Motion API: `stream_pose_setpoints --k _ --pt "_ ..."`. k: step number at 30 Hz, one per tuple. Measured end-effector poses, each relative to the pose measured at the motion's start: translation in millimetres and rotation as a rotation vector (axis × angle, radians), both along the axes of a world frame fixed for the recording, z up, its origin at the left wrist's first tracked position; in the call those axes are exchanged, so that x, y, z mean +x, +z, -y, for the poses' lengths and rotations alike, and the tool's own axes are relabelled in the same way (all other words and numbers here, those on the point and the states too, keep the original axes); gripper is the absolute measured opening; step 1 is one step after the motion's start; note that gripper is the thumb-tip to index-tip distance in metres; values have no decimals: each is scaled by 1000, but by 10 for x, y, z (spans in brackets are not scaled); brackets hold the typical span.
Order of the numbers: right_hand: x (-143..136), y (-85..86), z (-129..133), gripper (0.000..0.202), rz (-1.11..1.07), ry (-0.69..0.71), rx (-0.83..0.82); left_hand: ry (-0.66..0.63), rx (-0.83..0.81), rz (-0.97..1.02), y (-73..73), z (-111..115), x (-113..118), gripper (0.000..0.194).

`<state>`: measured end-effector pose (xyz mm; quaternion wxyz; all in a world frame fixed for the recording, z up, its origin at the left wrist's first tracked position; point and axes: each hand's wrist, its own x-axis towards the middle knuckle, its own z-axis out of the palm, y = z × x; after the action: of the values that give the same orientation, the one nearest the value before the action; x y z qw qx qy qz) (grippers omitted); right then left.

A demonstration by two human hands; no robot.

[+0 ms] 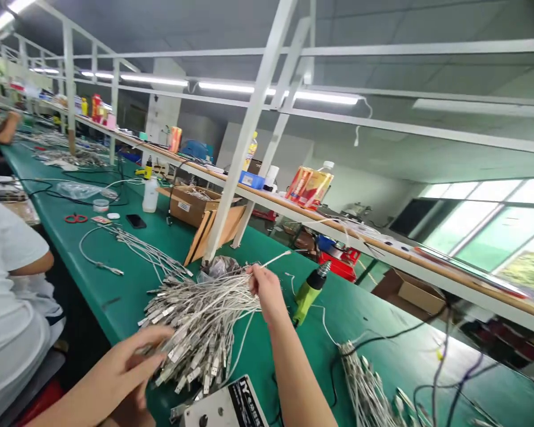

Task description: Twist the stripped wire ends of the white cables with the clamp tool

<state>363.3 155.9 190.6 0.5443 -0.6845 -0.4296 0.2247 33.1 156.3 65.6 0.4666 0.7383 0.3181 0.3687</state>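
Observation:
A big heap of white USB cables [204, 320] lies on the green bench, with its metal plugs fanned toward me. My right hand [267, 289] is closed at the far side of the heap, pinching a white cable whose end [285, 254] sticks out beyond the fingers. At the heap's near left edge is my left hand [136, 362], palm turned inward, thumb and fingers apart and slightly blurred. I see nothing held in it. Below the heap sits a grey-white box with a knob and black label [231, 403]. A green hot-air gun [310, 292] stands right of my right hand.
A second cable bundle [365, 379] and black cords [445, 356] lie at the right. Farther left are a phone [136, 221], red scissors [76, 218], a white bottle [151, 194] and a cardboard box [189, 204]. A white post [235, 178] rises behind the heap. A person [13, 267] sits left.

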Motion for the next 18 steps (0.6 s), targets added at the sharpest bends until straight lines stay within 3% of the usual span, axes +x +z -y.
stream_pose_setpoints --k 1,2,5,8,10,12,14,17,18 --pt "103 18 -160 56 23 -31 -47 -65 -53 -32 53 -167 47 50" --pt "198 31 -275 46 47 -55 -104 -77 -1 -53 111 -322 102 45" --pt "452 33 -378 34 148 -76 -292 -102 290 -192 236 -623 277 40" --pt "635 -26 -227 31 303 -53 -439 -86 356 -234 221 -687 400 42" --pt "701 -89 10 30 406 -26 -498 -84 380 -253 173 -705 434 43" --pt "727 -145 408 30 478 30 -525 -106 409 -277 134 -750 441 42" --pt "725 -162 987 34 498 106 -539 -48 472 -304 103 -780 438 40" --pt "698 -87 2090 38 427 214 -619 258 646 -276 13 -645 390 40" --pt "690 -46 2472 42 393 243 -659 303 686 -214 -38 -546 350 38"
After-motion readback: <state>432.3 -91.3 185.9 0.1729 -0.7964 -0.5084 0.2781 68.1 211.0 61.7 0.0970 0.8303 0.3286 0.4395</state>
